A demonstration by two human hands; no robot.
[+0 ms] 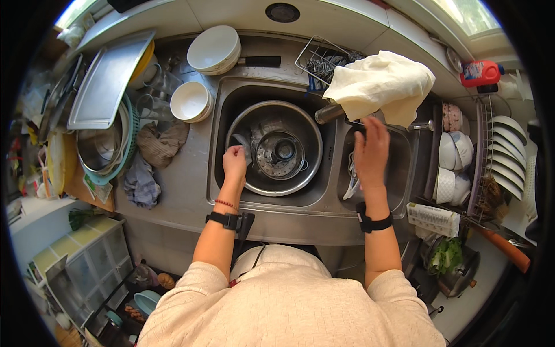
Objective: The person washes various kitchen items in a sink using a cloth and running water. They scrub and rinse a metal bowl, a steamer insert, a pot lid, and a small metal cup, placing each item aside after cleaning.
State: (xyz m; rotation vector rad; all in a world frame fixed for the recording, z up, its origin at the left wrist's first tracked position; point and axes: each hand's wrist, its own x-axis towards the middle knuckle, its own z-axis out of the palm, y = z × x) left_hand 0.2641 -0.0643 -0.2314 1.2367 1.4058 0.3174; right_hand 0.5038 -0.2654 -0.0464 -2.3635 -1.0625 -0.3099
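Note:
My left hand (234,164) is at the left rim of a large stainless steel basin (318,149), its fingertips pinched on a thin translucent piece (243,145) whose kind I cannot make out. The basin sits in the left sink bowl (222,97). Inside it lies a smaller round metal vessel (300,169) with a perforated bottom, and a small dark-centred round item (284,149) rests within that. Above the right sink bowl (396,173), my right hand (372,154) is raised, holding nothing visible. Just beyond its fingertips, a cream cloth (381,89) drapes over the faucet (328,113).
White bowls (190,102) and a dark-handled utensil (262,61) lie left and behind. A metal tray (108,82) leans over stacked basins. Crumpled cloths (160,143) lie on the counter. A wire basket (318,58) holds steel wool. Plates (505,156) stand in the right-hand rack.

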